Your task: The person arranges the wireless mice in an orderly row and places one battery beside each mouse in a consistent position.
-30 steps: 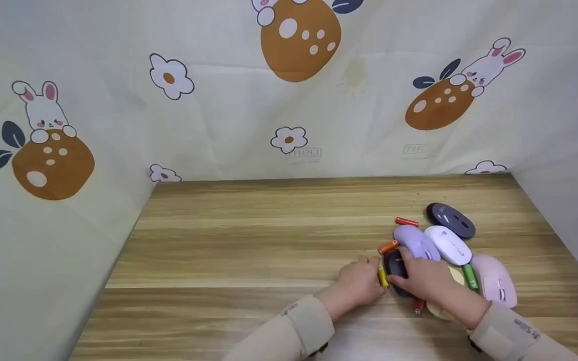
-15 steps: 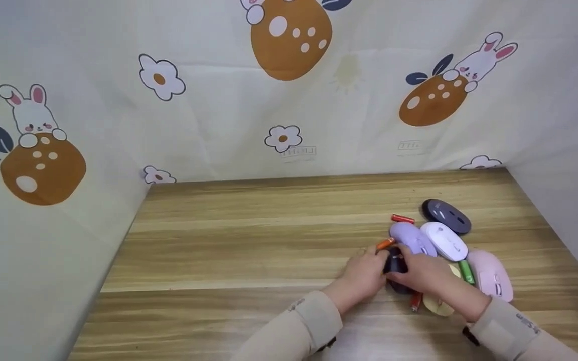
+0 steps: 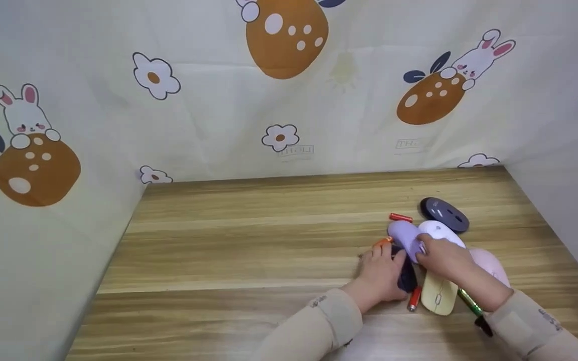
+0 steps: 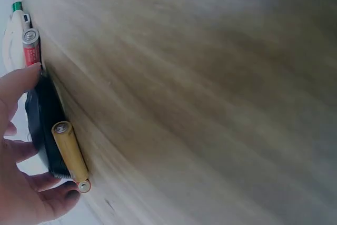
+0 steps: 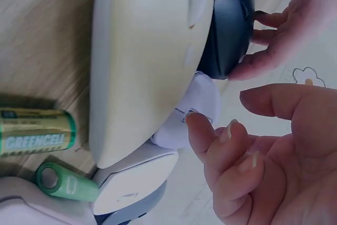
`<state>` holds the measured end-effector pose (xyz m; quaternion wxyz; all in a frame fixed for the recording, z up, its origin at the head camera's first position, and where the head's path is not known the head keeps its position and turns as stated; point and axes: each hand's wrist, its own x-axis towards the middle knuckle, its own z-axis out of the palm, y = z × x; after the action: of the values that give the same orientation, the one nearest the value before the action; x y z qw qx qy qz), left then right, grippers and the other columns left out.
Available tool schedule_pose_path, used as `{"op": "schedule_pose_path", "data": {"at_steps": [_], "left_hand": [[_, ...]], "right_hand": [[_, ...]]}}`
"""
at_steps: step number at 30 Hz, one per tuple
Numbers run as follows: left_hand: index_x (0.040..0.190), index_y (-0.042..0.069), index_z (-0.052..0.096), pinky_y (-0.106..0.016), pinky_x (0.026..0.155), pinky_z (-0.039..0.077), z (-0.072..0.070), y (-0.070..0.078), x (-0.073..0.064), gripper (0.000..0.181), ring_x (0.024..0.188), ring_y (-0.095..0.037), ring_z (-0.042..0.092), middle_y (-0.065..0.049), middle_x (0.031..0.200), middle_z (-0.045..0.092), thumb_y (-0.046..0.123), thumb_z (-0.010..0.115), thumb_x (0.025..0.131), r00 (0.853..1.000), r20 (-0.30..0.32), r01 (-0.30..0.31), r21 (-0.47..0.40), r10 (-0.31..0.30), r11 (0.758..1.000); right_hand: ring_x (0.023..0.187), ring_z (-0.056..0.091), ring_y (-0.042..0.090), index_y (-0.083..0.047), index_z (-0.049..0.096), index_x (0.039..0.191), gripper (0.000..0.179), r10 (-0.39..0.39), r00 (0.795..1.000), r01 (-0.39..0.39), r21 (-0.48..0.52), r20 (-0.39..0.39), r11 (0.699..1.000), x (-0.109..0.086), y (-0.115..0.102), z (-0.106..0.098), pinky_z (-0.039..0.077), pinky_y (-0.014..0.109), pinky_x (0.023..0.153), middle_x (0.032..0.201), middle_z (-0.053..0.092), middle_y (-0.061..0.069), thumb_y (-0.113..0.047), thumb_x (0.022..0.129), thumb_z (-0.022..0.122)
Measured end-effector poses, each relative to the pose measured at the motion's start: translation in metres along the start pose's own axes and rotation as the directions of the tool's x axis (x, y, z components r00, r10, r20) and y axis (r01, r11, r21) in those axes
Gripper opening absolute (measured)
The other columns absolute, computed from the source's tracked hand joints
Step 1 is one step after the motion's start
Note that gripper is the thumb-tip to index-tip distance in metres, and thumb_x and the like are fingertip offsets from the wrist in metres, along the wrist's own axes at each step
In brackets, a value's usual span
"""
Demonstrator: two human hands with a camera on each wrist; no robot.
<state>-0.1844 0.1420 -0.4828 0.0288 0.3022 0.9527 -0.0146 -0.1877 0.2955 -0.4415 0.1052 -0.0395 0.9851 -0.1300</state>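
Observation:
My left hand [image 3: 380, 275] holds the black mouse [image 3: 408, 278], thumb at its near end and fingers at its far end in the left wrist view. Along that mouse's side lies a yellow battery [image 4: 70, 151], close to the fingers. My right hand [image 3: 444, 256] is over the front end of the purple mouse [image 3: 403, 236]. Its thumb and index finger stand apart in the right wrist view, with nothing gripped between them; whether a fingertip touches the purple mouse I cannot tell. A cream mouse [image 3: 439, 296] lies below the right hand.
White [image 3: 437, 229], pink [image 3: 489, 265] and dark grey [image 3: 444, 214] mice cluster at the table's right. Red [image 3: 414, 299], orange [image 3: 383, 242] and green [image 5: 67, 183] batteries lie among them, with another red battery [image 3: 400, 217] behind. A patterned cloth [image 3: 219, 115] walls the table.
My right hand has let go of the black mouse and moved right to the purple one. My left hand has shifted right, from the yellow battery onto the black mouse.

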Motion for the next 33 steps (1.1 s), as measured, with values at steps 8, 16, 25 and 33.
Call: {"op": "schedule_pose_path", "data": {"at_steps": [8, 16, 25, 33], "left_hand": [[0.134, 0.031, 0.035, -0.03, 0.093, 0.037, 0.003, 0.003, 0.007, 0.083, 0.112, -0.017, 0.041, -0.003, 0.129, 0.041, 0.071, 0.06, 0.065, 0.999, 0.033, -0.007, 0.062, 0.005, 0.998], [0.138, 0.033, 0.031, -0.032, 0.095, 0.035, 0.004, 0.001, 0.012, 0.089, 0.113, -0.017, 0.04, -0.004, 0.131, 0.039, 0.073, 0.059, 0.064, 0.998, 0.057, -0.019, 0.057, 0.016, 0.998], [0.139, 0.03, 0.031, -0.03, 0.096, 0.035, 0.005, -0.001, 0.011, 0.089, 0.118, -0.017, 0.038, -0.006, 0.133, 0.038, 0.07, 0.061, 0.065, 0.998, 0.054, -0.043, 0.005, 0.043, 0.999], [0.137, 0.035, 0.031, -0.031, 0.092, 0.038, 0.005, -0.004, 0.004, 0.085, 0.114, -0.016, 0.04, -0.003, 0.126, 0.041, 0.068, 0.062, 0.065, 0.994, 0.046, -0.099, 0.031, 0.098, 0.995]], "right_hand": [[0.063, 0.054, 0.029, 0.004, 0.053, 0.114, 0.043, -0.017, 0.994, 0.009, -0.068, -0.111, 0.998, 0.008, 0.005, 0.01, 0.045, 0.047, 0.053, 0.092, 0.056, 0.028, -0.021, 0.081, 0.063], [0.076, 0.057, 0.039, 0.004, 0.053, 0.117, 0.046, -0.057, 0.974, 0.046, -0.054, -0.217, 0.997, 0.015, 0.006, 0.017, 0.046, 0.051, 0.061, 0.098, 0.054, 0.027, -0.021, 0.08, 0.065], [0.087, 0.055, 0.047, 0.002, 0.055, 0.118, 0.046, -0.065, 0.971, 0.051, -0.065, -0.229, 0.997, 0.025, 0.004, 0.018, 0.046, 0.054, 0.064, 0.104, 0.055, 0.028, -0.022, 0.081, 0.066], [0.084, 0.057, 0.045, 0.002, 0.055, 0.119, 0.047, -0.061, 0.981, 0.046, -0.082, -0.185, 0.996, 0.027, 0.002, 0.015, 0.047, 0.051, 0.063, 0.103, 0.056, 0.029, -0.022, 0.081, 0.066]]}}
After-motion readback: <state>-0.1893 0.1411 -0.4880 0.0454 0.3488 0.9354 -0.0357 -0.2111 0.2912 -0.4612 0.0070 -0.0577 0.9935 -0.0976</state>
